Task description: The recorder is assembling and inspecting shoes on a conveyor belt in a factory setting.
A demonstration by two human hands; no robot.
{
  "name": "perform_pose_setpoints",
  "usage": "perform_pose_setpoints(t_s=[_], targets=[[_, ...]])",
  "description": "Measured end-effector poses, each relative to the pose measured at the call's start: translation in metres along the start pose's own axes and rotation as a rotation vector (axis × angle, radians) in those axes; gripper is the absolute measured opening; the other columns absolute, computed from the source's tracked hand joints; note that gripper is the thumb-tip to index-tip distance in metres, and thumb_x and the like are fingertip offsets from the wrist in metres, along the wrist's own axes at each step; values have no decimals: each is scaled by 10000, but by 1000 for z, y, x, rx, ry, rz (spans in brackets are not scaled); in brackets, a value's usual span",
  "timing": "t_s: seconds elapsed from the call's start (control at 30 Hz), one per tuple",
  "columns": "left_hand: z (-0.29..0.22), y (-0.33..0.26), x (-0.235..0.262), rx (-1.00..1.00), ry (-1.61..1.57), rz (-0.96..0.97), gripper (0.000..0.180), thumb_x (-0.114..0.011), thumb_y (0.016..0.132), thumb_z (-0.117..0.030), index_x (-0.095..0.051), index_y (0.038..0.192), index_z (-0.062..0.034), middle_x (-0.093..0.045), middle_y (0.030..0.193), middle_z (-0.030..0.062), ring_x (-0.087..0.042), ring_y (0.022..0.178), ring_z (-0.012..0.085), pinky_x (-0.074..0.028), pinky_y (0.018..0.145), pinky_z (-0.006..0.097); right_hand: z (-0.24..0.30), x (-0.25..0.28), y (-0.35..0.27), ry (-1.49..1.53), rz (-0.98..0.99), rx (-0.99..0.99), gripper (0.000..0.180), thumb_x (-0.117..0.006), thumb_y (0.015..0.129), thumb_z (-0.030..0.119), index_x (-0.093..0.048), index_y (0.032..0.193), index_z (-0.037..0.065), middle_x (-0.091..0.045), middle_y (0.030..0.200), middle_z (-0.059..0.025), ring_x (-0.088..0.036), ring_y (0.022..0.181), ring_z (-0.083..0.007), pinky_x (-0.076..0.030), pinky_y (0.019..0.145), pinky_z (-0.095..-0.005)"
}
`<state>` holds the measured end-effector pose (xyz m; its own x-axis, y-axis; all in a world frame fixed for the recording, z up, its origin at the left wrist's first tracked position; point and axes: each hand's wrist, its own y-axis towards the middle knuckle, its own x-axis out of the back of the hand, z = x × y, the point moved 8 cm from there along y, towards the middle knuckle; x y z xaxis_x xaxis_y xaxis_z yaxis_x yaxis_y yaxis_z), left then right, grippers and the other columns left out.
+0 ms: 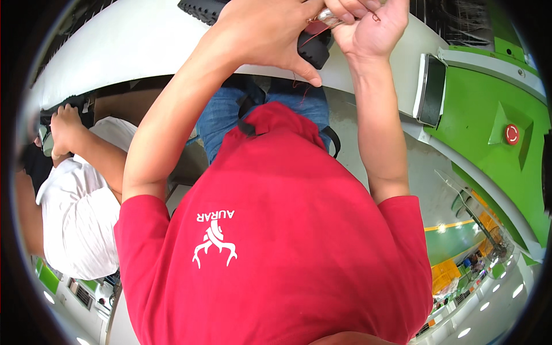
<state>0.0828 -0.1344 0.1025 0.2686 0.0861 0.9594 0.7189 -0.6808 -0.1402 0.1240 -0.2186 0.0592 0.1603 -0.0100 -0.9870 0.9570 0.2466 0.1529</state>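
My left hand is raised over the white work surface, its thumb stretched out and apart from the fingers. The upper picture edge cuts off part of its fingers. Close beside it, my right hand has curled fingers around a small silvery, shiny tool, whose exact kind I cannot make out. Thin reddish-brown thread runs between the hands, with a loop by the right palm and loose strands hanging below my left thumb. A black piece with a ridged rubber edge, like a shoe sole, lies partly hidden under my left hand.
The curved white work surface spans the top. At right, a phone-like black screen stands by a green machine panel with a red stop button. A co-worker in a white shirt sits close on my left.
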Motion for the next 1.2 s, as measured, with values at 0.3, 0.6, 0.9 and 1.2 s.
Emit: perform_pose_setpoints(t_s=[0.3,0.6,0.9,1.2], targets=[[3,-22,3,-240,16,-742,1098,-931,577,-676,-606,1368,11,-628,1361,164,-559,1347,366,-406,1161,501,9,-2,-15,-506,-46,251,591,-307,1190,543,-540,853,118,-288,576,66,-225,449,-71,-209,405,-255],[17,-43,-29,-345,111,-1009,1090,-971,521,-567,-613,1381,-2,-609,1417,146,-530,1389,364,-391,1194,525,-23,-23,-25,-662,176,-371,566,-349,1190,489,-503,839,74,-306,557,30,-285,454,-99,-253,422,-291],[4,-54,-37,-265,396,-1157,1118,-993,523,-476,-572,1460,-35,-602,1455,139,-529,1416,359,-388,1222,533,85,-44,-38,-993,248,27,584,-330,1175,575,-566,930,100,-302,646,61,-230,556,-75,-220,490,-253],[8,-70,-19,-15,-115,-578,1234,-1033,462,-392,-515,1548,-117,-539,1532,45,-461,1499,290,-351,1266,521,132,-48,-96,-1032,88,51,624,-339,1171,585,-586,937,62,-308,642,68,-247,541,-65,-218,484,-249]])
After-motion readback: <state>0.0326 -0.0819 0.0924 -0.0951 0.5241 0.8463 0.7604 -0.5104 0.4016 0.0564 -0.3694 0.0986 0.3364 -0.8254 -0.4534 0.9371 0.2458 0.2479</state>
